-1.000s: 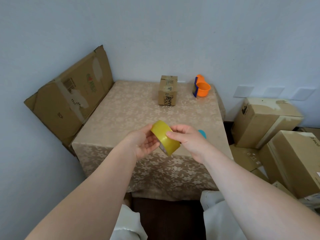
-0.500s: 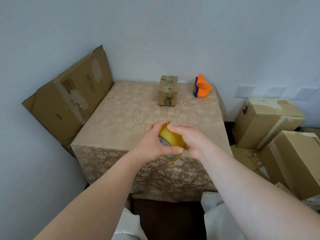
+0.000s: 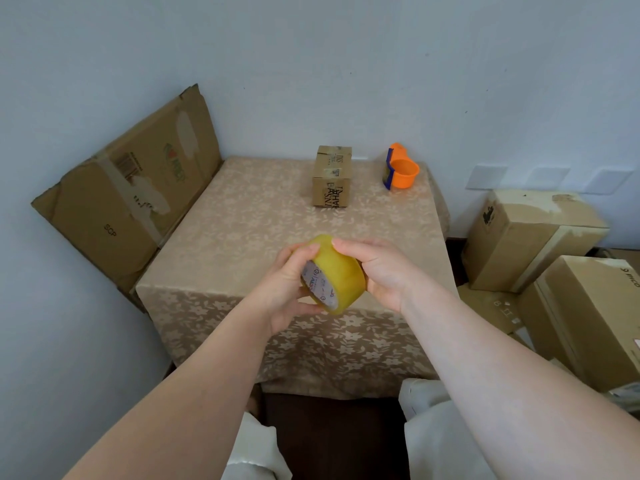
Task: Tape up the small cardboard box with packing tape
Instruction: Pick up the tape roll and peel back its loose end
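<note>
Prep step: left hand (image 3: pixel 282 289) & right hand (image 3: pixel 377 268) both grip tape roll (image 3: pixel 337 275); next, prob. find tape end, approach box (image 3: pixel 331 176).

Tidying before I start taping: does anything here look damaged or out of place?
Only the flattened cardboard leaning against the wall left of the table: its surface is torn, with old tape peeling. Nothing has spilled.

"SCP" stands on the flattened cardboard (image 3: pixel 114 216); "INSA" on the small box (image 3: pixel 331 178).

Yellow tape roll (image 3: pixel 341 271); beige floral tablecloth (image 3: pixel 256 223).
</note>
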{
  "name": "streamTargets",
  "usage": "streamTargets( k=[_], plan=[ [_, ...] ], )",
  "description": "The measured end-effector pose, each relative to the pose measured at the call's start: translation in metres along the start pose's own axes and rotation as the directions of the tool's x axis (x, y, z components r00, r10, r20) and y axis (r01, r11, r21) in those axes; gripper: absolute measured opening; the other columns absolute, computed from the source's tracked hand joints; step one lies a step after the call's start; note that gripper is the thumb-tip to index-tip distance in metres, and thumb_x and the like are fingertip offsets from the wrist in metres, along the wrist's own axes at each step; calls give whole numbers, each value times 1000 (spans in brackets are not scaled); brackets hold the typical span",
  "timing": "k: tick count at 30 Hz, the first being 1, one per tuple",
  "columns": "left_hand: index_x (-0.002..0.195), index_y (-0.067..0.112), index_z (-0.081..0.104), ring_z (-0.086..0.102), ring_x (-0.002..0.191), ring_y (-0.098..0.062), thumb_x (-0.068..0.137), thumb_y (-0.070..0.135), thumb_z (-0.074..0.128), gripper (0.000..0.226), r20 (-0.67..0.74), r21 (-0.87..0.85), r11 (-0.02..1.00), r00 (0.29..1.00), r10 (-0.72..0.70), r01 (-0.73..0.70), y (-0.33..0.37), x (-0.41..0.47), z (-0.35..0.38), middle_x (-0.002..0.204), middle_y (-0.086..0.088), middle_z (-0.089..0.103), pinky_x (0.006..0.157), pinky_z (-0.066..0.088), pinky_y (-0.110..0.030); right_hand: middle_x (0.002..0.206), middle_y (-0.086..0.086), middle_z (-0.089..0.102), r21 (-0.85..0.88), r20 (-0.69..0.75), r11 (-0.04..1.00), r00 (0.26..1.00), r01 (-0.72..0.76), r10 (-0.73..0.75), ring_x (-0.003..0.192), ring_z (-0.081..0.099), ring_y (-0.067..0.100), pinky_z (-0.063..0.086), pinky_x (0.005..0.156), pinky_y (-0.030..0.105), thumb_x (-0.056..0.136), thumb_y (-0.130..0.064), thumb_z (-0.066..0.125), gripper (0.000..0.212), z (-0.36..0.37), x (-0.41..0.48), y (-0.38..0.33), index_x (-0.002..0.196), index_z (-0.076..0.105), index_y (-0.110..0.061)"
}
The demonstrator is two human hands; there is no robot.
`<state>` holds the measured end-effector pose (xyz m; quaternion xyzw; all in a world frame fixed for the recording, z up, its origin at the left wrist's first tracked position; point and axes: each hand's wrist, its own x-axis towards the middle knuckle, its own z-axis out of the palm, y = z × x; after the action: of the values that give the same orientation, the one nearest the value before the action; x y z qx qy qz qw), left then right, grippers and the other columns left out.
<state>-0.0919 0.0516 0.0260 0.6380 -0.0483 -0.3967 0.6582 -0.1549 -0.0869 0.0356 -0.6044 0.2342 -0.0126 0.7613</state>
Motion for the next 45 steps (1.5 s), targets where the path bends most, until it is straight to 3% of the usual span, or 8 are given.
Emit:
streamTargets(
  k=[6, 17, 20, 22, 26, 33, 39, 45],
  plan=[
    [108, 24, 56, 56, 108, -40, 82, 61, 47, 47, 27, -190, 966, 985, -172, 174, 0, 3, 1, 119, -16, 54, 73, 54, -49, 116, 19, 67, -28, 19, 999, 1000, 25, -24, 114, 59, 36, 42, 104, 53, 84, -29, 67, 37, -2, -1, 0, 112, 66, -5],
    [118, 14, 55, 56, 106, -41, 83, 66, 37, 66, 51, -429, 834, 931, -361, 347, 2, 5, 5, 119, -20, 55, 64, 55, -45, 115, 16, 68, -33, 112, 998, 993, 49, -45, 113, 60, 32, 40, 106, 46, 85, -22, 64, 32, -4, -2, 3, 114, 67, -8],
    [125, 15, 51, 54, 113, -42, 81, 72, 36, 73, 86, -435, 825, 928, -361, 361, 0, 5, 4, 126, -21, 53, 64, 58, -46, 112, 16, 69, -61, 118, 996, 991, 64, -56, 103, 61, 26, 42, 102, 44, 87, -20, 63, 28, -3, -4, 2, 111, 68, -8],
    [125, 21, 49, 53, 113, -43, 76, 73, 45, 72, 91, -374, 868, 944, -317, 327, 2, 3, 4, 125, -21, 51, 77, 53, -55, 108, 13, 71, -74, 75, 995, 995, 68, -62, 103, 62, 27, 43, 101, 44, 86, -21, 64, 20, -3, -5, 2, 104, 70, -14],
    [111, 25, 54, 53, 110, -42, 65, 53, 70, 56, 70, -246, 944, 975, -209, 220, 5, -3, 10, 124, -17, 50, 84, 49, -59, 103, 11, 72, -80, 16, 994, 997, 71, -70, 104, 64, 30, 45, 100, 48, 83, -29, 68, 22, -2, -4, 4, 98, 72, -14],
    [118, 20, 53, 57, 100, -38, 76, 62, 55, 59, 94, -382, 870, 949, -300, 313, 1, -1, 10, 114, -21, 53, 67, 55, -44, 98, 6, 72, -158, 116, 981, 989, 113, -96, 89, 63, 16, 47, 82, 30, 85, -26, 65, 28, -3, -7, 2, 110, 69, -13],
    [123, 22, 51, 58, 108, -39, 79, 64, 52, 61, 76, -364, 881, 952, -295, 302, 1, -5, 8, 123, -22, 53, 71, 57, -47, 107, 6, 71, -213, 85, 968, 990, 130, -114, 95, 61, 15, 46, 83, 29, 88, -30, 61, 28, 0, -11, 3, 112, 68, -17],
    [126, 16, 53, 53, 115, -42, 78, 73, 42, 75, 163, -426, 818, 923, -349, 385, 0, -5, 4, 125, -25, 53, 57, 59, -40, 99, 2, 71, -230, 229, 959, 967, 167, -113, 95, 61, 17, 44, 93, 35, 85, -28, 63, 28, -4, -12, 5, 110, 69, -19]
  ],
)
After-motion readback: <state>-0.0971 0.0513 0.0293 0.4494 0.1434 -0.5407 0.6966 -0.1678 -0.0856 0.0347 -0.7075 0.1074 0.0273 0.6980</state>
